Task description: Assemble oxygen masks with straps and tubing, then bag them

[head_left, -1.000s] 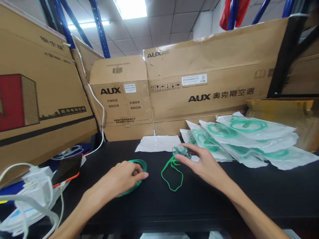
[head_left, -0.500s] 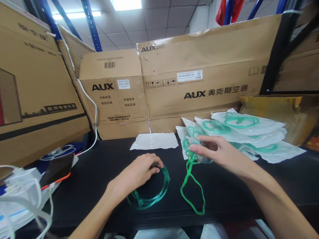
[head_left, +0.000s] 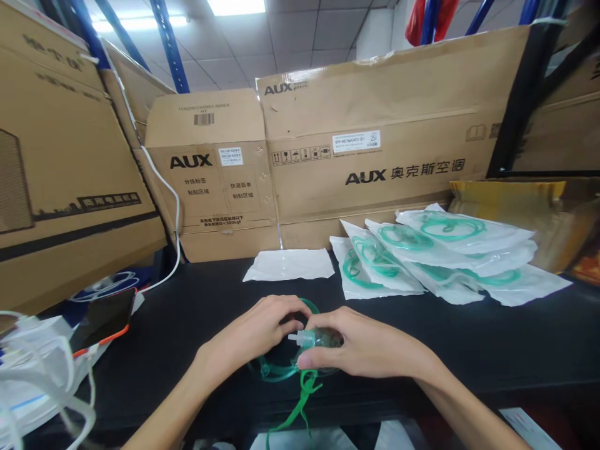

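Note:
My left hand (head_left: 267,325) is closed on a coil of green clear tubing (head_left: 276,373) lying on the black tabletop. Right beside it, my right hand (head_left: 365,344) grips a clear green oxygen mask (head_left: 325,338), whose pale connector points left toward my left hand. The mask sits over the right part of the coil, hiding some of the tubing. From the mask a green elastic strap (head_left: 300,406) hangs over the table's front edge. Much of the mask is covered by my right fingers.
Several white pouches (head_left: 450,250) with green tubing are piled at the back right. A flat white pouch (head_left: 288,265) lies at the back centre. Cardboard boxes (head_left: 394,144) wall the back. A phone (head_left: 105,319) and white cables (head_left: 51,381) lie at left.
My right hand has brought the mask and its strap left and nearer, from the pouches to the tubing coil. My left hand has stayed at the coil.

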### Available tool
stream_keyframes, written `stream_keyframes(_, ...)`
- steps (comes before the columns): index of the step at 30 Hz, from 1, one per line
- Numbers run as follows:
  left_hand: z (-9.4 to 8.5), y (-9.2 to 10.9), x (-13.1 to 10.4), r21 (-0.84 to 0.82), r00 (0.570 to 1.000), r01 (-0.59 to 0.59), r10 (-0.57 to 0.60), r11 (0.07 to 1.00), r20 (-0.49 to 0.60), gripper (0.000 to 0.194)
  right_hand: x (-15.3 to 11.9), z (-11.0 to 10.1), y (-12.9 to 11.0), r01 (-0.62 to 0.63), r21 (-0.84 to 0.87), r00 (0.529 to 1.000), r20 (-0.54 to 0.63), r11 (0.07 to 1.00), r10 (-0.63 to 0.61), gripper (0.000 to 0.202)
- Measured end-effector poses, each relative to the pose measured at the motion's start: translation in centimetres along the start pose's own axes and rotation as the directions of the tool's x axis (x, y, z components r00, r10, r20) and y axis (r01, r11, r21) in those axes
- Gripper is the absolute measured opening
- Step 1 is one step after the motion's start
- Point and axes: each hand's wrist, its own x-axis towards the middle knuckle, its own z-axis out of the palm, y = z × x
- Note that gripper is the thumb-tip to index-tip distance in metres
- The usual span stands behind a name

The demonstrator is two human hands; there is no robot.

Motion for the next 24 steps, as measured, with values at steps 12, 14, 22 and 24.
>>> stream_keyframes(12,-0.4,1.5,0.4,0.139,0.991,-0.121,0.112,0.983,0.069,0.032,-0.5,-0.4,-0.6,-0.017,-0.022,0.999,-0.033,1.0,0.016,0.045)
stream_keyframes(14,-0.5,1.6,0.5,0.172,0.992,-0.115,0.103,0.978,0.079,0.029,-0.6,-0.7,-0.5,-0.021,-0.019,0.999,-0.032,1.0,0.02,0.044)
stream_keyframes(22,-0.1,0.4,2.3,0.226,0.988,-0.149,0.134,0.963,0.077,0.014,-1.2,-2.7,0.2,-0.041,0.005,0.998,-0.042,0.999,0.042,0.043)
stream_keyframes(24,-0.2,0.4,2.5,0.224,0.987,-0.155,0.141,0.962,0.079,0.007,-1.3,-3.1,0.5,-0.045,-0.003,0.998,-0.033,0.999,0.045,0.045)
